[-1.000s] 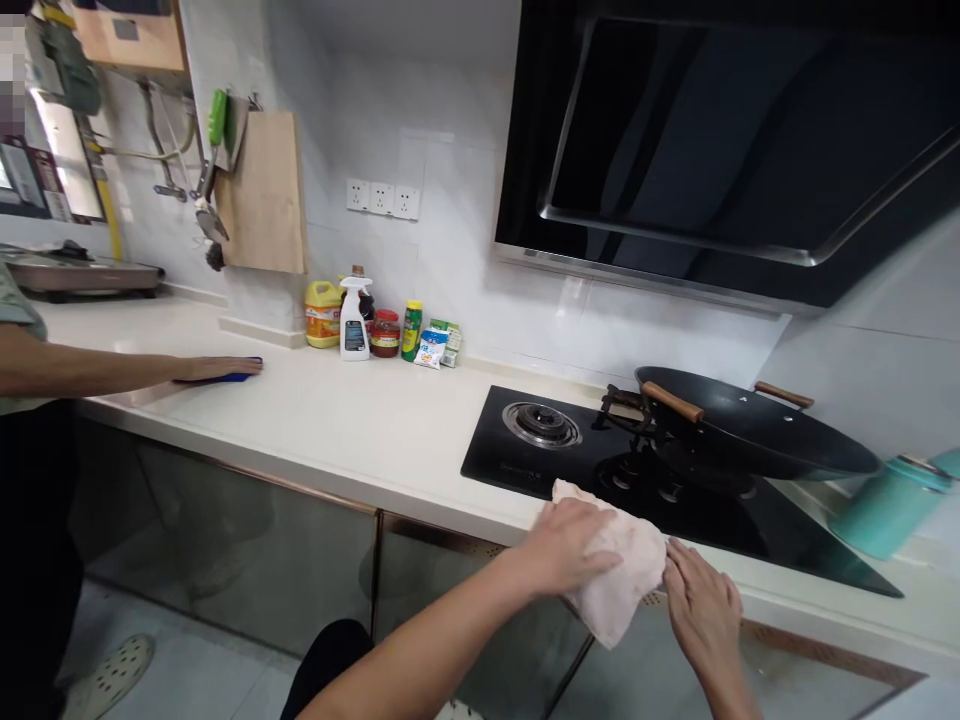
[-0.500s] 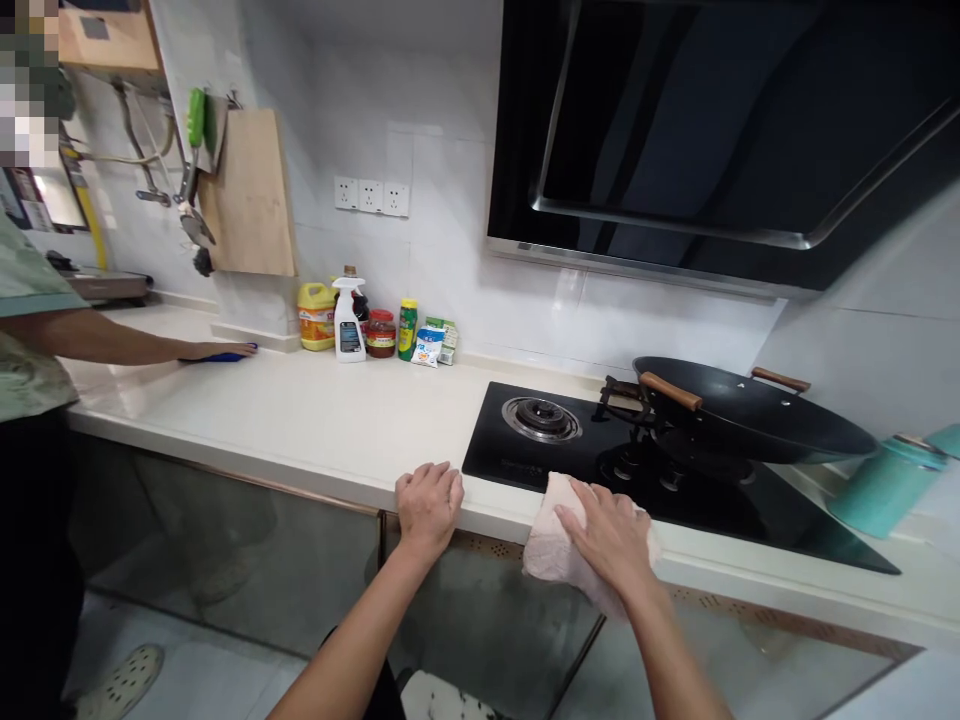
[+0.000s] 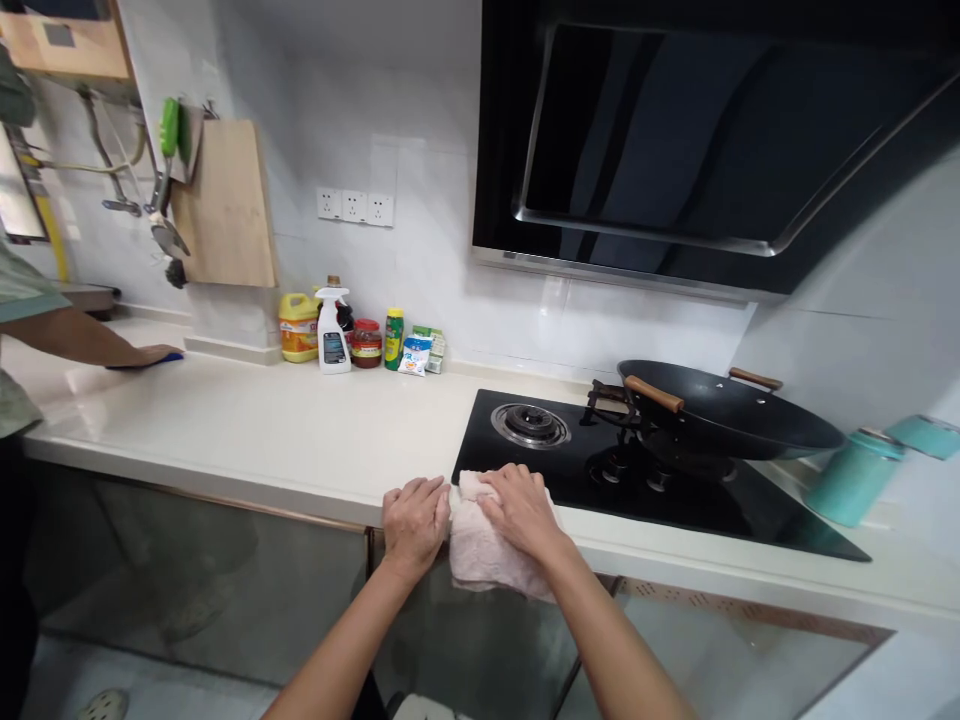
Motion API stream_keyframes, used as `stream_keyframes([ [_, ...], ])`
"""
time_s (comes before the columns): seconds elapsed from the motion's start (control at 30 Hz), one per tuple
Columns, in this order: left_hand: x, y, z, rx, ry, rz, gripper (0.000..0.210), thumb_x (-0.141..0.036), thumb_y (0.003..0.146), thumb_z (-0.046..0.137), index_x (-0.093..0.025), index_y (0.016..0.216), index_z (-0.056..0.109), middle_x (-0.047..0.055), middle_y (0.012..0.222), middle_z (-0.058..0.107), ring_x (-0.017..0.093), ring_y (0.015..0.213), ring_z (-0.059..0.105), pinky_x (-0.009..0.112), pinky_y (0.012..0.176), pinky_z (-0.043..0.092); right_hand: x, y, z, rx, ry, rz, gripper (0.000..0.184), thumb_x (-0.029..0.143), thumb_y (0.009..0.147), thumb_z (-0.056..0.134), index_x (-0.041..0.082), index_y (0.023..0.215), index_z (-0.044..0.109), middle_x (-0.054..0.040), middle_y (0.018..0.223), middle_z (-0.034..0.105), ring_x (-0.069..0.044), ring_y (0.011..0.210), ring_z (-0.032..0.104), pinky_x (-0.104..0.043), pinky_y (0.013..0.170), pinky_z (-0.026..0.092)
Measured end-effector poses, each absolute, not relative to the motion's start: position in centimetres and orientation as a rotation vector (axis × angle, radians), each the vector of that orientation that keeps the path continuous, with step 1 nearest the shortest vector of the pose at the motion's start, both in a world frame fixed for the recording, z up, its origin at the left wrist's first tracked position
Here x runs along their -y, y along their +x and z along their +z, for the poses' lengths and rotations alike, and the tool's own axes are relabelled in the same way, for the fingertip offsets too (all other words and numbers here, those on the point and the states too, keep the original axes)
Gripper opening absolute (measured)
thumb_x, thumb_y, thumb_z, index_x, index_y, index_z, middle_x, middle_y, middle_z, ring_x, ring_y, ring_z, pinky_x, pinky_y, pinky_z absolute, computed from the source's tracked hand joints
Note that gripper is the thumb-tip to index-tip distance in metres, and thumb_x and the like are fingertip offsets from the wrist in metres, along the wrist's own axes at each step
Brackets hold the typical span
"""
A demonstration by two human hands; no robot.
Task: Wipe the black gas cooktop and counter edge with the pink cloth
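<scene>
My right hand (image 3: 523, 508) presses a pale pink cloth (image 3: 495, 545) against the front edge of the white countertop (image 3: 262, 420), just in front of the black glass gas stove (image 3: 555, 470). Part of the cloth hangs down over the edge, and its folded top lies under my fingers. Just left of the cloth, my left hand (image 3: 415, 520) rests on the counter edge with its fingers curled and holding nothing. A black wok (image 3: 735, 415) with wooden handles sits on the stove's right burner; the left burner (image 3: 531, 425) is bare.
A white spray bottle (image 3: 333, 335), yellow jug (image 3: 298, 330), red-lidded jar (image 3: 367, 345) and seasoning packets (image 3: 415, 354) line the wall. A teal bottle (image 3: 855, 480) stands right of the stove. A range hood (image 3: 645, 150) overhangs. At left, another person's hand (image 3: 154, 355) wipes with a blue cloth (image 3: 171, 357).
My right hand has slid left along the counter edge with the cloth, close to my left hand. My left hand stays on the edge. The other person's hand has moved left.
</scene>
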State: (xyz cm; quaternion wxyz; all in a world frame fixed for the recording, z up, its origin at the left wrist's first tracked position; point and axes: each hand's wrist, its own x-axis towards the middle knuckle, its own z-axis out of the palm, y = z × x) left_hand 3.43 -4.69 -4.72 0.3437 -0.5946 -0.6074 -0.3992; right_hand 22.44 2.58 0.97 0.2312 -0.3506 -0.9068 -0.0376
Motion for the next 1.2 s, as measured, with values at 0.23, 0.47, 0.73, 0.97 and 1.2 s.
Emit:
stream_keyframes([
  [0.23,4.6,3.2,-4.7,1.552,-1.543,-1.064,0.024,-0.021,0.098,0.054,-0.025,0.1,0.078,0.001,0.11,0.08,0.026,0.102,0.071,0.043,0.086,0.038,-5.5,33.5,-0.8,2.29,-1.286,-0.138,0.036,0.048,0.099,0.049,0.033,0.125,0.068,-0.0077,0.121,0.06,-0.026,0.109,0.052,-0.041,0.092,0.036],
  [0.47,4.2,3.4,-4.8,1.543,-1.509,-1.097,0.023,-0.02,0.096,0.056,-0.026,0.096,0.078,-0.001,0.107,0.081,0.025,0.099,0.073,0.043,0.086,0.038,-8.7,50.2,-2.8,1.823,-1.879,-0.453,0.049,0.064,0.096,0.039,0.04,0.118,0.075,-0.0116,0.123,0.057,-0.036,0.114,0.049,-0.056,0.1,0.034],
  [0.73,4.2,3.8,-4.4,1.544,-1.508,-1.133,0.025,-0.021,0.097,0.054,-0.027,0.092,0.078,0.0,0.104,0.082,0.024,0.095,0.073,0.044,0.083,0.036,-9.2,53.9,-4.0,1.61,-2.079,-0.41,0.055,0.058,0.098,0.032,0.032,0.132,0.067,-0.0126,0.127,0.062,-0.037,0.117,0.051,-0.056,0.097,0.037],
  [0.97,4.0,3.6,-4.5,1.549,-1.503,-1.12,0.025,-0.021,0.097,0.054,-0.027,0.091,0.078,-0.002,0.103,0.082,0.023,0.095,0.073,0.044,0.082,0.036,-2.9,39.3,-4.2,2.062,-1.55,-0.496,0.048,0.045,0.095,0.052,0.03,0.14,0.06,-0.0118,0.121,0.062,-0.032,0.112,0.052,-0.052,0.1,0.035],
  [1.2,4.3,3.5,-4.2,1.542,-1.511,-1.076,0.024,-0.021,0.095,0.055,-0.027,0.091,0.078,-0.001,0.103,0.082,0.022,0.093,0.073,0.042,0.081,0.036,0.7,24.2,-4.5,2.357,-1.077,-0.445,0.106,0.054,0.064,0.088,0.032,0.155,0.039,-0.0149,0.134,0.055,-0.039,0.121,0.047,-0.063,0.106,0.032],
])
